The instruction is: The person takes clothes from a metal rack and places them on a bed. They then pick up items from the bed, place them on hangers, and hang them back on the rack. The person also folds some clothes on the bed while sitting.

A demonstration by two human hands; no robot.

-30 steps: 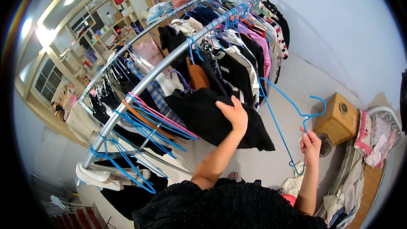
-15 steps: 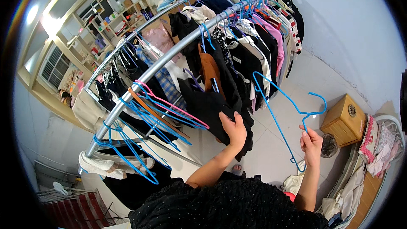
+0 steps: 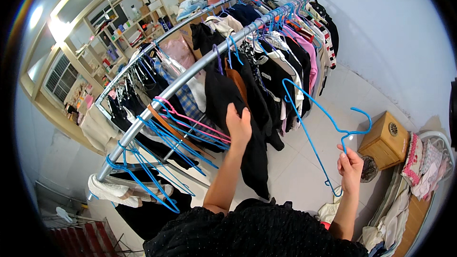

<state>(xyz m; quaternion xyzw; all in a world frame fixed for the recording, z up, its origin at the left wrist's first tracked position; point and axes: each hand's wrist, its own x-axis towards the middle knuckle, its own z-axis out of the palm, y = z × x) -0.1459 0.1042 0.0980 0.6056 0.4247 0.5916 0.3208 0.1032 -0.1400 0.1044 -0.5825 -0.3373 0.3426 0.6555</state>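
Observation:
My left hand (image 3: 239, 126) is closed on a black garment (image 3: 221, 93) on the front rail, thumb up, the other fingers partly hidden behind the cloth. This garment hangs from a purple hanger (image 3: 217, 57) whose hook is at the rail. In my right hand (image 3: 350, 164), at the right, is a blue hanger (image 3: 339, 130) with no clothing on it, gripped near the base of its hook. A brown garment (image 3: 236, 82) on a blue hanger hangs right beside the black one.
Several bare blue, pink and brown hangers (image 3: 178, 138) crowd the near end of the metal rail (image 3: 178, 83). Densely hung clothes fill its far end. A second rail runs behind. A wooden box (image 3: 386, 140) and piled fabrics (image 3: 426, 162) stand at the right; shelves rise at the far left.
My left hand has moved left and up with the black garment, which now hangs straighter. The purple hanger's hook has risen to the rail. My right hand and its hanger have barely shifted.

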